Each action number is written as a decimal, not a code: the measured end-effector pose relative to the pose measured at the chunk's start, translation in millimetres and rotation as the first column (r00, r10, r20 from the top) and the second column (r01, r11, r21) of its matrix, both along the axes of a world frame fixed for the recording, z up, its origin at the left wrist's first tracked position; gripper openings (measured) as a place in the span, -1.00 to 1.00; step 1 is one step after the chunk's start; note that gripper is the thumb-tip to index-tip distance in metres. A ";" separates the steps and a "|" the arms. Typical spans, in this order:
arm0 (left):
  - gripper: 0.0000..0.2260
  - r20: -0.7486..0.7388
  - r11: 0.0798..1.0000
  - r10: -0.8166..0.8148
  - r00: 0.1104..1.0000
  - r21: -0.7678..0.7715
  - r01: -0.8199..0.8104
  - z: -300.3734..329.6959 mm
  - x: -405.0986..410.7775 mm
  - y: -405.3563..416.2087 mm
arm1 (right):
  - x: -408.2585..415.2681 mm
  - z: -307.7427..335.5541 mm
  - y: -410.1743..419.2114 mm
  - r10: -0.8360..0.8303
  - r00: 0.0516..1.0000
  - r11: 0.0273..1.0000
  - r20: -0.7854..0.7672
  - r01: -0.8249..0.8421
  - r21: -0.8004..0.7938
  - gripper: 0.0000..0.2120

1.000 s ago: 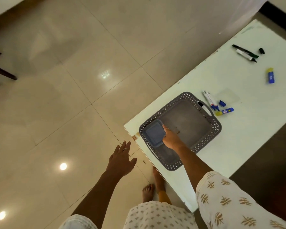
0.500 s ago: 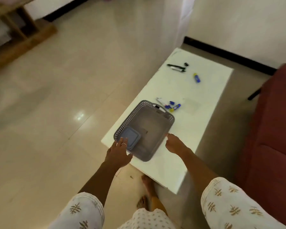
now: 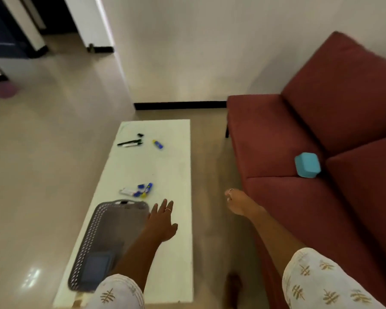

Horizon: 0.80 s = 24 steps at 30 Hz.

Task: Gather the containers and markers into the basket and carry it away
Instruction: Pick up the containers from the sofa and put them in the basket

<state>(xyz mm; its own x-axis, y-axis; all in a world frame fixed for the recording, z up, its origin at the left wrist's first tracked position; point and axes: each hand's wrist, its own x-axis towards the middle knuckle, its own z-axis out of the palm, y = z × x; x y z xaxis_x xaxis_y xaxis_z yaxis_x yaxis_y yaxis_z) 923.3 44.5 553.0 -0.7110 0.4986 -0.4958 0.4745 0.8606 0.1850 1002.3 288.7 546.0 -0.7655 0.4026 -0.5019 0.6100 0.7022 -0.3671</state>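
A grey perforated basket (image 3: 91, 239) lies on the near left of the white table (image 3: 165, 166), with a blue-lidded container (image 3: 95, 269) in its near end. My left hand (image 3: 162, 221) hovers open just right of the basket. My right hand (image 3: 239, 202) is held out over the floor between table and sofa, fingers loosely curled, holding nothing. Blue-capped markers (image 3: 138, 190) lie beyond the basket. Black markers (image 3: 130, 142) and a blue and yellow glue stick (image 3: 158, 144) sit at the far end. A light blue container (image 3: 307, 165) rests on the sofa seat.
A maroon sofa (image 3: 299, 134) stands to the right of the table, with a narrow strip of floor between them. A white wall with black skirting lies behind. Tiled floor spreads to the left toward a doorway (image 3: 51, 16). A purple object (image 3: 6, 90) lies far left.
The view has swung right, and the sofa with the light blue container is in sight. My left hand left the basket's near rim for its right side. My right hand moved toward the sofa.
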 end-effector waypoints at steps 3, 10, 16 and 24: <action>-0.34 -0.031 0.995 -0.098 0.995 -0.023 0.097 2.1 -4.9 67.5 | 26.5 -1.1 61.1 -0.075 0.997 0.997 0.007 0.075 -0.003 -0.66; -0.32 -0.044 0.970 -0.239 0.970 0.031 0.240 16.0 -10.9 236.7 | 67.0 13.4 213.2 -0.294 0.955 0.956 -0.025 0.294 -0.021 -0.61; -0.37 0.004 0.951 -0.290 0.957 0.114 0.288 23.5 -1.6 360.7 | 100.4 14.9 298.8 -0.404 0.914 0.915 -0.030 0.404 -0.012 -0.66; -0.34 0.037 0.899 -0.438 0.898 0.036 0.437 3.5 1.5 456.1 | 127.7 2.6 368.8 -0.518 0.855 0.852 0.028 0.519 -0.075 -0.44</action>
